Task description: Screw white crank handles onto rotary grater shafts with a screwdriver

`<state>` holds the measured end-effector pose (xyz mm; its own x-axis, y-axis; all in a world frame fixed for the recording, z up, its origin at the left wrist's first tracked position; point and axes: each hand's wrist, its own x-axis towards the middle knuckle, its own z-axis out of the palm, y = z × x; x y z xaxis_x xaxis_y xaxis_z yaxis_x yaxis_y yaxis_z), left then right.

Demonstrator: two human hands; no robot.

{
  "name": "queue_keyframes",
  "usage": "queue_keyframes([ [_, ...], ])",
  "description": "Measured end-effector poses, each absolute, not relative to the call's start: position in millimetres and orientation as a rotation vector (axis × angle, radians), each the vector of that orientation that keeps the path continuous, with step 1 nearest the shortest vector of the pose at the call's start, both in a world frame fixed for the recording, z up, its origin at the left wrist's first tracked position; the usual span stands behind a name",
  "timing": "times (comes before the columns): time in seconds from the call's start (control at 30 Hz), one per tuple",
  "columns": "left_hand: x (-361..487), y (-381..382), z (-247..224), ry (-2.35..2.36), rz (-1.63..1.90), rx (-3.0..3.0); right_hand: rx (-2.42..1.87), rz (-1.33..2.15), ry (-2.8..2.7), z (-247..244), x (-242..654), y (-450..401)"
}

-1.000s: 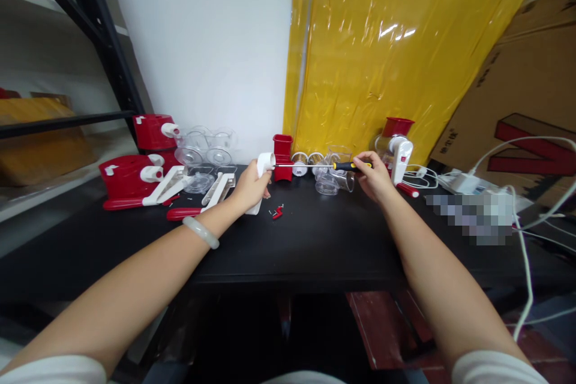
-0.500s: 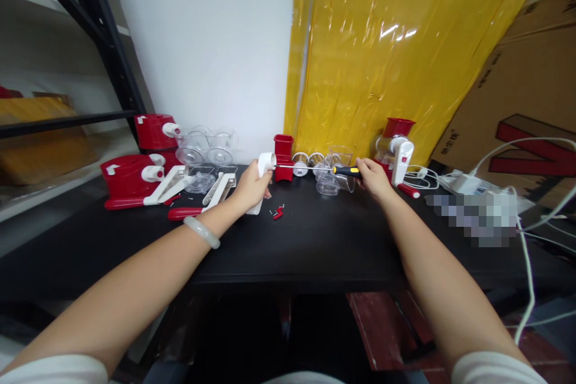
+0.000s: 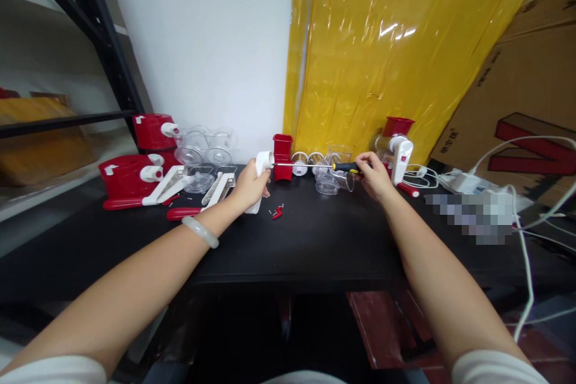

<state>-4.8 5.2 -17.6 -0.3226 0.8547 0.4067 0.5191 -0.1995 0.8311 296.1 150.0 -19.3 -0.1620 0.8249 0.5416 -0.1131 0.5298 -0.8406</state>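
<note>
My left hand [image 3: 252, 185] is closed round a white plastic crank handle [image 3: 264, 162], its round hollow end facing right. In my right hand [image 3: 372, 174] is a screwdriver [image 3: 345, 167] with a black and yellow grip, held level. Its long shaft runs left to the round end of the white part, where the tip is hidden or too small to make out. Below my left hand, small red pieces and screws [image 3: 278, 212] lie on the black table [image 3: 297, 252]. A red plastic feed chute [image 3: 283, 153] stands just behind the shaft.
Red grater bases [image 3: 126, 177], white cranks with red grips [image 3: 184, 213] and clear suction bases [image 3: 198, 150] stand at left. Drum blades [image 3: 299, 163] and clear housings [image 3: 327, 183] sit behind the screwdriver. An assembled grater [image 3: 398, 144] and white cables [image 3: 524, 264] are at right.
The screwdriver and white part have shifted very slightly up and left in view. The fingers of my right hand have changed position on the grip.
</note>
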Motion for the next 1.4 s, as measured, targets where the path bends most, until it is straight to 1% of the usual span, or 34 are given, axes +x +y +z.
queue_keyframes([
  [0.23,-5,6,-19,1.739,1.555,1.597,-0.674,0.942,-1.497,-18,296,149],
  [0.4,-6,6,-18,1.75,1.551,1.591,-0.814,0.964,-1.536,-17,294,146],
  [0.6,-2,4,-17,1.737,1.527,1.607,-0.997,0.894,-1.578,-12,296,137],
  [0.87,-1,1,-17,1.768,1.495,1.671,-1.024,0.9,-1.53,-11,297,138],
  [1.17,-7,8,-22,1.76,1.529,1.659,-0.786,0.856,-1.567,-18,298,146],
  [1.4,-5,5,-17,1.78,1.533,1.599,-0.709,0.884,-1.596,-18,299,148],
])
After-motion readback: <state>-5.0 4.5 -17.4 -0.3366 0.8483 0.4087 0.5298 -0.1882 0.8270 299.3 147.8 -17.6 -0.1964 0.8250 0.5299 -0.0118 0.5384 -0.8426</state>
